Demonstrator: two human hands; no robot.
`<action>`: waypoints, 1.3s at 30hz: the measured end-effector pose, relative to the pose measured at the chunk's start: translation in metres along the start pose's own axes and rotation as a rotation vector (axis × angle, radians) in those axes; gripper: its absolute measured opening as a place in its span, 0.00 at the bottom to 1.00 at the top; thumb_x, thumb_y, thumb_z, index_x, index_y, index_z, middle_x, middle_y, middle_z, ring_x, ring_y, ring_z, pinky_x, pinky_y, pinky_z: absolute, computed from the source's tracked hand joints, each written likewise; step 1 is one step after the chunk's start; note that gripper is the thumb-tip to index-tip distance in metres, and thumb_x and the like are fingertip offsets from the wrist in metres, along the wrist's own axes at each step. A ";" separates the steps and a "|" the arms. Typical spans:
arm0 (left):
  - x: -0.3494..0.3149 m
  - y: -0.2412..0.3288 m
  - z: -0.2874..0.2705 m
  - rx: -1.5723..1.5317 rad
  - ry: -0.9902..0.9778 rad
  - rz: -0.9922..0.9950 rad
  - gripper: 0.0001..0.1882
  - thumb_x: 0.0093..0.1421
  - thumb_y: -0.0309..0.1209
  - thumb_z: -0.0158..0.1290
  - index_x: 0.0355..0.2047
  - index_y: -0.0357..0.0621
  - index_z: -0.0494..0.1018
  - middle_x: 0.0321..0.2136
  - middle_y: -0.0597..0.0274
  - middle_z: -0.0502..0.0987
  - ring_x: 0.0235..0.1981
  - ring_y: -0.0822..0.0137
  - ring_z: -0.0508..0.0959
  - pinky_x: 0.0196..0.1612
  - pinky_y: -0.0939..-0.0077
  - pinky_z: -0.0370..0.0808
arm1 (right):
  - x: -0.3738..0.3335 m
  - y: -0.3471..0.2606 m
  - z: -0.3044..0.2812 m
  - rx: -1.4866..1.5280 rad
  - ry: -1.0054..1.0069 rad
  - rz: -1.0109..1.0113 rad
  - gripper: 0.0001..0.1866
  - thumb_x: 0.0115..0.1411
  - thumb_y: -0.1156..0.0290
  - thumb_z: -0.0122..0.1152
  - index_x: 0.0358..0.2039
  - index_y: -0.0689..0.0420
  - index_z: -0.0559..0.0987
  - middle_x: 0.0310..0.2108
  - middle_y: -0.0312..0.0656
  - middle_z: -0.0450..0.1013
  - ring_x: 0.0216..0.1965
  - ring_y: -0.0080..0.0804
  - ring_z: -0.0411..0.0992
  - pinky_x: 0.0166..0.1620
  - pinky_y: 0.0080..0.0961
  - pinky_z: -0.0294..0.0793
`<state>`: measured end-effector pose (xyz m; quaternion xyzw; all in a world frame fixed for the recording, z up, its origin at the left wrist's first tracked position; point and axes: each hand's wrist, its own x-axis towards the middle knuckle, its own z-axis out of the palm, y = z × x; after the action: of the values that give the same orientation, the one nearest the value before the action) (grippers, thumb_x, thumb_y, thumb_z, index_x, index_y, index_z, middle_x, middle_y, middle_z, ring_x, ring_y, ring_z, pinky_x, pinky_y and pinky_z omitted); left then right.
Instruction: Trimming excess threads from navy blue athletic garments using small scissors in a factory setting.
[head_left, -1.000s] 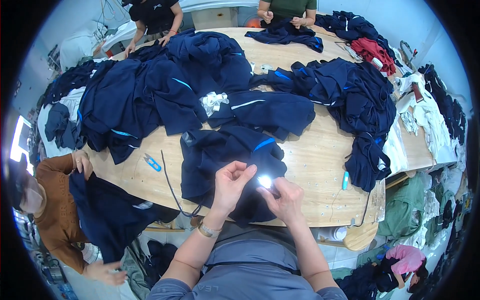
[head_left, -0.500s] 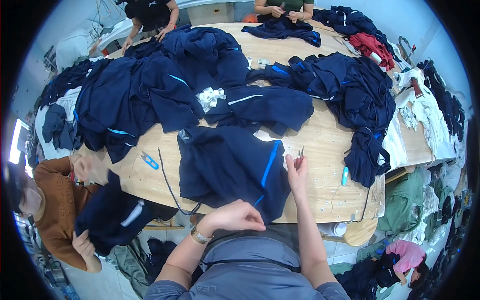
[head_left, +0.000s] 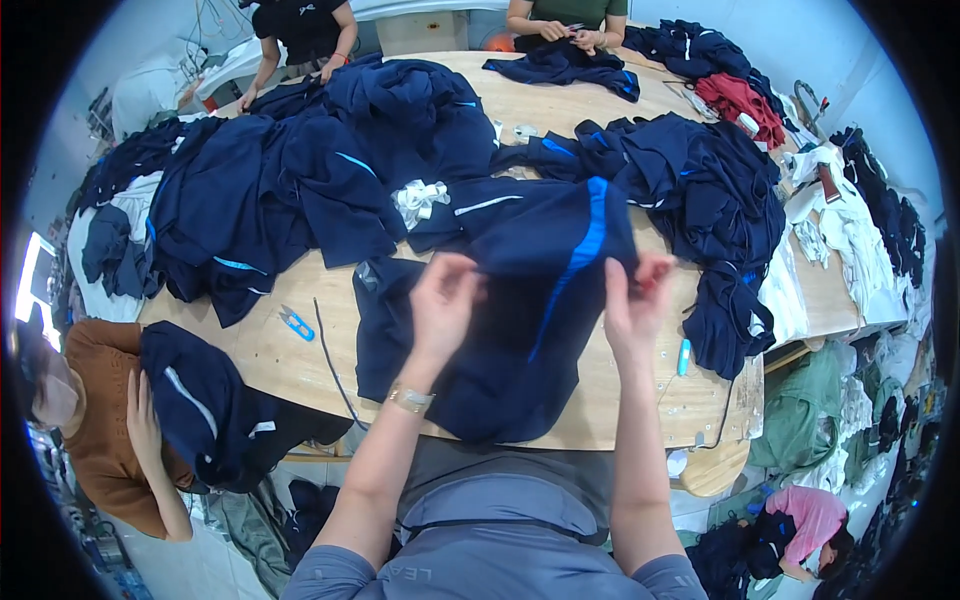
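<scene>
The dark blue garment (head_left: 510,340) lies between the two hands, its lower part spread on the table (head_left: 625,405) and its far part raised beyond the fingertips, a bright blue stripe (head_left: 585,245) slanting just left of the right thumb. The left hand (head_left: 446,305) has its fingers curled toward the thumb at the cloth; they seem to pinch it, though blur leaves this unsure. The right hand (head_left: 636,305) has its thumb upright at the cloth's right edge and the other fingers bent about a small red thing (head_left: 650,278), too blurred to name; whether they also pinch cloth, I cannot tell.

If that red thing has a point or blade, it could snag or nick the cloth beside the right thumb, since both share one hand. A loose left pinch could let the raised part fold over and hide the stripe. Beyond the fingertips, a striped dark garment (head_left: 490,203) lies close behind the raised cloth, and could be dragged along if the two catch. The white ribbon bundle (head_left: 420,203), just past the left fingers, could be brushed aside by a wide swing. Nearer than both hands, the cloth reaches the table's edge, where its weight could make it slip toward the lap.
</scene>
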<state>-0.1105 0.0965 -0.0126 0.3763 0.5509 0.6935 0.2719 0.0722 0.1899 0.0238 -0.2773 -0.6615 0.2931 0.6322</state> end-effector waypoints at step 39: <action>-0.119 -0.017 0.006 -0.923 0.197 -1.195 0.14 0.58 0.37 0.53 0.40 0.44 0.67 0.37 0.61 0.74 0.24 0.77 0.73 0.17 0.93 0.64 | -0.136 0.012 -0.006 0.363 -0.243 0.763 0.15 0.50 0.89 0.47 0.29 0.55 0.56 0.30 0.40 0.64 0.28 0.25 0.68 0.33 0.19 0.71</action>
<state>-0.0383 0.0097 -0.0551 -0.2014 0.3366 0.6188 0.6806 0.0848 0.0983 -0.0766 -0.3498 -0.5192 0.6474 0.4346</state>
